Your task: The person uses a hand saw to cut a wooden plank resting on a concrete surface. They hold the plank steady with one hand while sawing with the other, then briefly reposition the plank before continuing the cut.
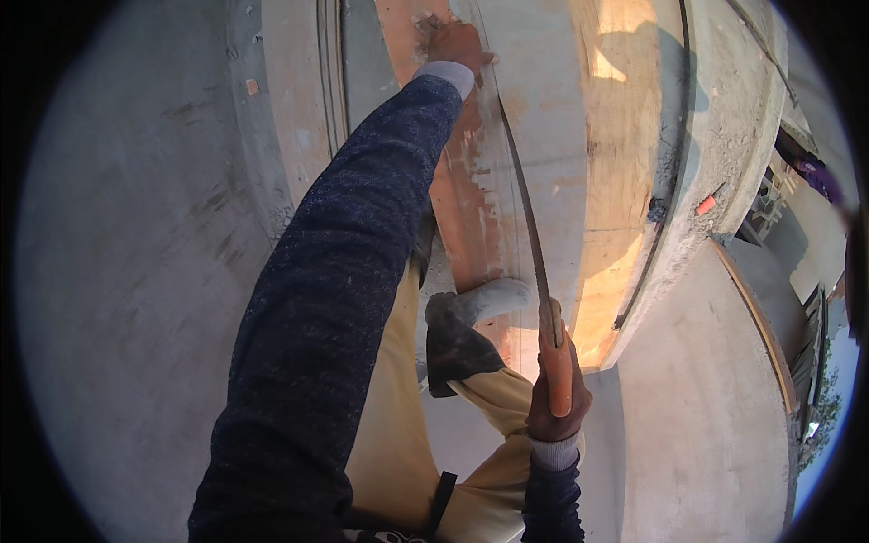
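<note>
R hand's (559, 403) grip is wrapped round the saw (530, 217), its far tip by the brown board (460, 213) under the L hand (454, 47) (grip: can't tell); no piece visibly off, so sawing's prob. unfinished, cut depth unclear.

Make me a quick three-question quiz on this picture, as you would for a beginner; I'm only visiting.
1. Which hand holds the saw by its handle?
2. True or false: the left hand is on the handle too.
3. What colour is the handle? a) green b) orange c) white

Key:
1. The right hand.
2. False; it is at the orange-brown strip, well away from the handle.
3. b
</note>
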`<state>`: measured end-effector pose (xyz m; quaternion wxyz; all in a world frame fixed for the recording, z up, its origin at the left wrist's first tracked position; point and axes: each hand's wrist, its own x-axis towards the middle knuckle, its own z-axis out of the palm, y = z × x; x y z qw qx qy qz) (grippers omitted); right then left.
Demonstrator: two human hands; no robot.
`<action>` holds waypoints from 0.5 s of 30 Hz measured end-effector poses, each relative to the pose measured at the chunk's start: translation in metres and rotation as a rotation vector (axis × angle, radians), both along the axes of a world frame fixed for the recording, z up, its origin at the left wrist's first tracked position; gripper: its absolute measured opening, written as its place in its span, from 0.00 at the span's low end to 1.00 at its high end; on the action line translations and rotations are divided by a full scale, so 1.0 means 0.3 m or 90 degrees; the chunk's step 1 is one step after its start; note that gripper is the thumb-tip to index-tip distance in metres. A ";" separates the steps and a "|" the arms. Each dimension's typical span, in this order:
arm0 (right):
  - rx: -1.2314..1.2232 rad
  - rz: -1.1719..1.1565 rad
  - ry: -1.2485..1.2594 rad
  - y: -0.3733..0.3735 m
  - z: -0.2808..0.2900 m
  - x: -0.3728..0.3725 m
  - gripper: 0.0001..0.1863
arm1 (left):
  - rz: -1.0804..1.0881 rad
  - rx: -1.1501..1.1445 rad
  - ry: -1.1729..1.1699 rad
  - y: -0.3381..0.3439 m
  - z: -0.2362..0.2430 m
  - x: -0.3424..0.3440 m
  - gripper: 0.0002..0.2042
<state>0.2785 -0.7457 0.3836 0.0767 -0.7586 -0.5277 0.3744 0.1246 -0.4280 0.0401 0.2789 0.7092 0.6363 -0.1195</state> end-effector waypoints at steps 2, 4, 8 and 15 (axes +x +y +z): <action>0.049 0.003 0.018 0.023 -0.090 0.005 0.28 | -0.001 0.013 0.019 -0.002 -0.009 0.018 0.29; 0.035 -0.044 0.053 0.093 -0.263 -0.002 0.27 | 0.027 -0.016 -0.009 0.000 0.010 0.040 0.27; 0.064 -0.085 0.061 0.145 -0.434 -0.018 0.25 | 0.042 0.044 0.007 -0.043 0.051 0.079 0.27; -0.059 -0.079 0.064 0.002 -0.009 0.041 0.25 | 0.030 0.014 0.028 -0.012 -0.021 0.016 0.31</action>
